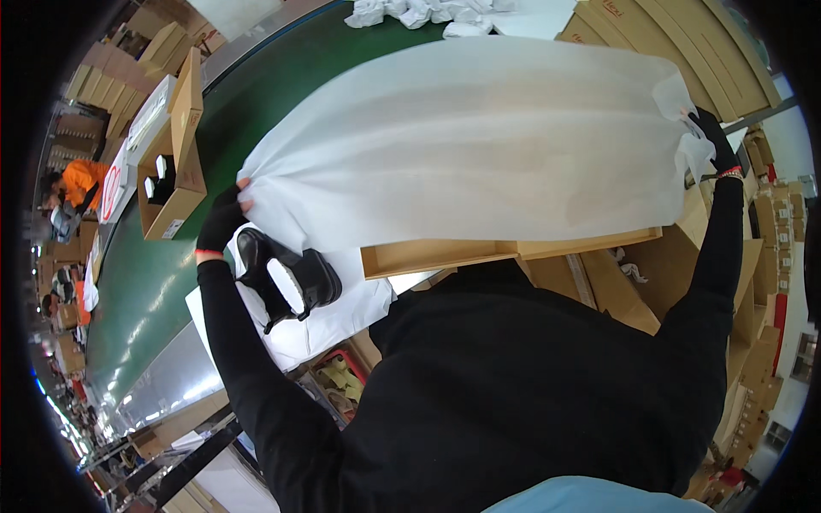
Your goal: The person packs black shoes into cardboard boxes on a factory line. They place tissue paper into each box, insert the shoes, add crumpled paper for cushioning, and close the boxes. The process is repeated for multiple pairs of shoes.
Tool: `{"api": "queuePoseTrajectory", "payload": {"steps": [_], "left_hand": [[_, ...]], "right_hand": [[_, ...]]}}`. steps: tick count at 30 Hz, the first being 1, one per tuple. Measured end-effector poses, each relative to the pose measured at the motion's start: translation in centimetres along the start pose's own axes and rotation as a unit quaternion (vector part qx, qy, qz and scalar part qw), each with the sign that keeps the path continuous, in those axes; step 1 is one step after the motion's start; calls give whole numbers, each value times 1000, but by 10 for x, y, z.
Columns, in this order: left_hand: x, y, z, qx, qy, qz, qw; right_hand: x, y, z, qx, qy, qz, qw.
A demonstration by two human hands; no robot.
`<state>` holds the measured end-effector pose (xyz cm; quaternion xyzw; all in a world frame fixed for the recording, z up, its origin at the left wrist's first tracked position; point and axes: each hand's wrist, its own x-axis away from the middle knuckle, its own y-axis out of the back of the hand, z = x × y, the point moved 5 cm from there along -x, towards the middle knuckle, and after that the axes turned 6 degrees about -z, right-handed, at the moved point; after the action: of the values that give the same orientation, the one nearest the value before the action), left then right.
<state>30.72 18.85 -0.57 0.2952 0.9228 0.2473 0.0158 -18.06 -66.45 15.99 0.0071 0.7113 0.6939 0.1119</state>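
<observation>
Sheet (462, 137) stretched wide between both hands.
Left hand (224, 218) and right hand (710, 137) pinch opposite edges; it looks light, limp, tearable.

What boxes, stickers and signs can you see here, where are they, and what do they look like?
Open cardboard box: on the green belt, left; brown, black shoes inside.
White sticker: on that box's near end; small rectangle.
Round sign: left of that box; white sheet, red ring.
Shallow open box: centre, under the white sheet that both hands hold; tan.
Flat cartons: top right; brown, stacked.
</observation>
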Motion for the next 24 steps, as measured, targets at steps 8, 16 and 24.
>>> {"api": "queuePoseTrajectory", "payload": {"steps": [8, 16, 24], "left_hand": [[23, -35, -77, -459, -158, -255, 836], [113, -198, -145, -338, -161, -91, 923], [132, -222, -104, -182, -30, -172, 968]], "right_hand": [[-26, -15, -18, -50, -174, -54, 982], [-18, -29, -94, 30, -162, -6, 986], [2, 141, 152, 42, 105, -344, 932]]}}
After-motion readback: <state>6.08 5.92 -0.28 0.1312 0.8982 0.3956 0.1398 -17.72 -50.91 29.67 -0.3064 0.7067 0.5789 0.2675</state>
